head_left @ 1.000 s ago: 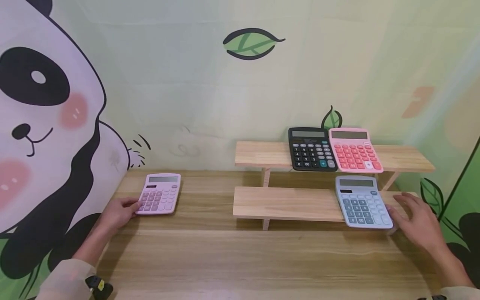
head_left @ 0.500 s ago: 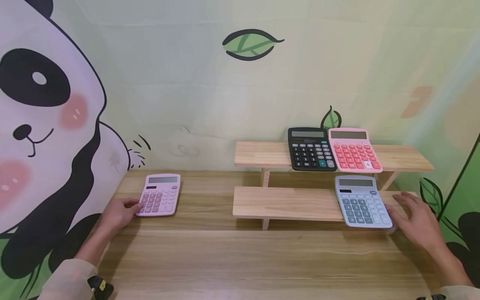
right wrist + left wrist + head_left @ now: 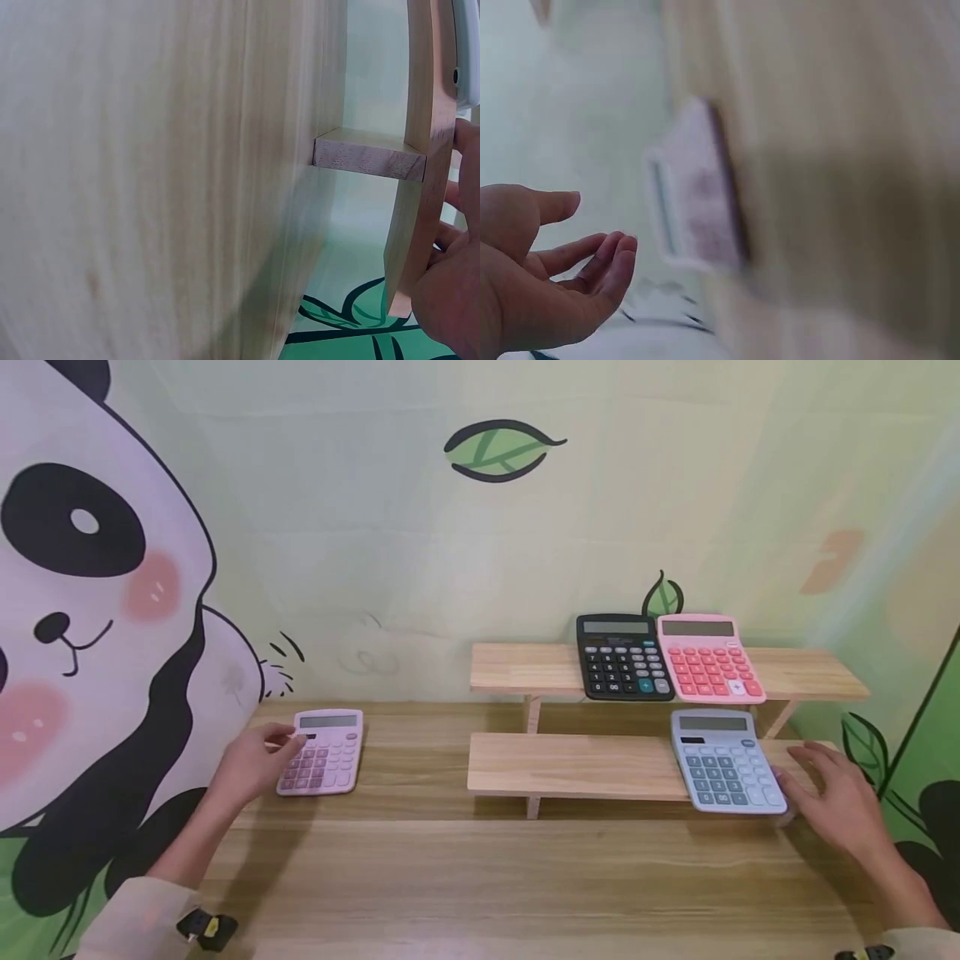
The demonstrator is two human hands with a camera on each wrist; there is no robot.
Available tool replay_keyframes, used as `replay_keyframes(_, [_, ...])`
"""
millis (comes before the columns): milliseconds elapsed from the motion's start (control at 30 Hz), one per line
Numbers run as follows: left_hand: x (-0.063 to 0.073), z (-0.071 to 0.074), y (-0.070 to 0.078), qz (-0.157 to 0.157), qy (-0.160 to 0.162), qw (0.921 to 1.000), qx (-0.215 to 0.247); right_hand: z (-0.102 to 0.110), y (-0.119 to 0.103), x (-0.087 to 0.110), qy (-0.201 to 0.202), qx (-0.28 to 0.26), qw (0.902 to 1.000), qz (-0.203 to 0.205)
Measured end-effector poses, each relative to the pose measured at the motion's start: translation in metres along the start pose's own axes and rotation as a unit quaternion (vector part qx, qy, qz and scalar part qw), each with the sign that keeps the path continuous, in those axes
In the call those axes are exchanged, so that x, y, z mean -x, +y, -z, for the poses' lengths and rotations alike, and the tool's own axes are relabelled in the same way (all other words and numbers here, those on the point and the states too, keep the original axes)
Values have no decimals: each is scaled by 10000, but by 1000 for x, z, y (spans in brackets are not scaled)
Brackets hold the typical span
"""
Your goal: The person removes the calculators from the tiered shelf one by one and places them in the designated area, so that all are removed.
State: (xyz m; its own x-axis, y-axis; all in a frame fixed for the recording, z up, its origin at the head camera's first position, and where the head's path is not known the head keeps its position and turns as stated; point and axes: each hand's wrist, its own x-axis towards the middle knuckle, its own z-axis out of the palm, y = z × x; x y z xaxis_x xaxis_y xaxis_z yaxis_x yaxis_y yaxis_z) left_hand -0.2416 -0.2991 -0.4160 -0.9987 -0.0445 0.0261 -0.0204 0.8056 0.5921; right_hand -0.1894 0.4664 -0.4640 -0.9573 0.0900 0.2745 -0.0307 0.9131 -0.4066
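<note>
A lilac calculator (image 3: 327, 758) lies on the table at the left. Over its left side hovers my left hand (image 3: 258, 760), fingers loosely bent and apart from it in the left wrist view, where the calculator (image 3: 697, 195) is blurred. On the lower step of the wooden shelf (image 3: 570, 764), a light blue calculator (image 3: 723, 764) leans back at the right. My right hand (image 3: 836, 797) rests at the shelf's right end, thumb by the calculator's lower right corner, fingers spread. The right wrist view shows only part of that hand (image 3: 454, 262) against the shelf board (image 3: 420, 232).
On the upper step (image 3: 517, 668) a black calculator (image 3: 624, 658) and a pink calculator (image 3: 711, 660) stand side by side. The wood-grain table (image 3: 480, 885) spreads in front. Behind hangs a printed cloth (image 3: 360, 527) with a panda and leaves.
My left hand has let go of the lilac calculator's left edge and risen up and to the right over it. The right hand stays in place by the blue calculator.
</note>
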Motion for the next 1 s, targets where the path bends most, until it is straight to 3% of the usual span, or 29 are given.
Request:
replay_keyframes(200, [17,-3,76,-1023,505,9918,574,1,0,0,-69,33,10000,23])
replay_keyframes(333, [24,-14,124,-1470,403,9814,1166,7,1,-1,-212,75,9997,7])
replay_keyframes(533, [34,-33,185,-1836,146,9659,1822,21,5,-4,-193,268,9994,120])
replay_keyframes(633, [38,-44,205,-1939,2,9595,2041,26,7,-8,-317,283,9989,188])
replay_keyframes(733, [39,-54,218,-2001,-131,9534,2255,29,9,-11,-733,231,9970,65])
replay_keyframes(867, [37,-63,227,-2090,-207,9453,2495,30,11,-15,-1279,146,9917,-75])
replay_keyframes(1000, [38,-69,231,-2058,-312,9425,2614,25,11,-17,-1360,217,9905,0])
